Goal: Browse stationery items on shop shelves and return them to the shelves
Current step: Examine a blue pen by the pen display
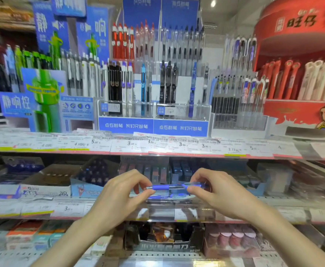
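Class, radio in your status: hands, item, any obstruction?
Both hands, left hand and right hand, pinching blue pen level. Pen off the shelf. Nothing blocking.

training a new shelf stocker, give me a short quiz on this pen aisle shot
1. True or false: the blue pen is held level by both hands, the left hand at one end and the right hand at the other.
2. Multiple choice: the red display stands at the A) left B) middle C) right of the top shelf.
3. Fill in: the hands hold the pen in front of the ____ shelf, counting from the top.

Key: 1 true; 2 C; 3 second
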Demonstrator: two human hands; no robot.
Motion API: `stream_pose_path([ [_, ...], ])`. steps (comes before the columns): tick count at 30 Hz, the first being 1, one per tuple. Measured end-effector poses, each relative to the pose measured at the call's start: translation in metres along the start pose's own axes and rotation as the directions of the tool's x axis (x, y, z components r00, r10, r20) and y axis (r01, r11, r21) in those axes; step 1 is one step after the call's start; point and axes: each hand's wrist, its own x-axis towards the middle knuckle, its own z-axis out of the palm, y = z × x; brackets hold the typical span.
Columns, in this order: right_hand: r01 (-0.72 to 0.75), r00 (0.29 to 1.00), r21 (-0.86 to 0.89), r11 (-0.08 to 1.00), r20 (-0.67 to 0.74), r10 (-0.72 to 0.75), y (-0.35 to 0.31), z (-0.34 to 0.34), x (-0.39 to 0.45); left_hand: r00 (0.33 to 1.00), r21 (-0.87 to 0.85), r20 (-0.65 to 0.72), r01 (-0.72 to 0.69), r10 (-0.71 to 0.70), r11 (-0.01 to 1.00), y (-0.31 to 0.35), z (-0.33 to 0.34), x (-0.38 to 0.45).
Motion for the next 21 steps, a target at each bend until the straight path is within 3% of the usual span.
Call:
stream_pose_path([
  [4,0.014,0.999,0.058,0.998,-0.05,-0.011,-0.013,-0.027,-0.005,0.995,0.008,-0.063,-0.081,0.082,0.997,0.011,-0.02,0.007],
  [12,0.012,0.986,0.423,0.906,-0.157,0.06,-0.035,-0.083,0.009,0.967,0.101,-0.188,-0.155,0.172,0.983,0.028,-0.053,0.047],
  [17,0.069,0.937,0.757,0.65,-0.272,0.217,-0.043,-0.096,0.046,0.963,0.167,-0.241,-0.085,0.124,0.982,0.031,-0.061,0.084],
  [21,0.147,0.892,0.884,0.444,-0.313,0.327,-0.051,-0.099,0.075,0.97,0.2,-0.226,-0.041,0.087,0.979,0.031,-0.058,0.11],
])
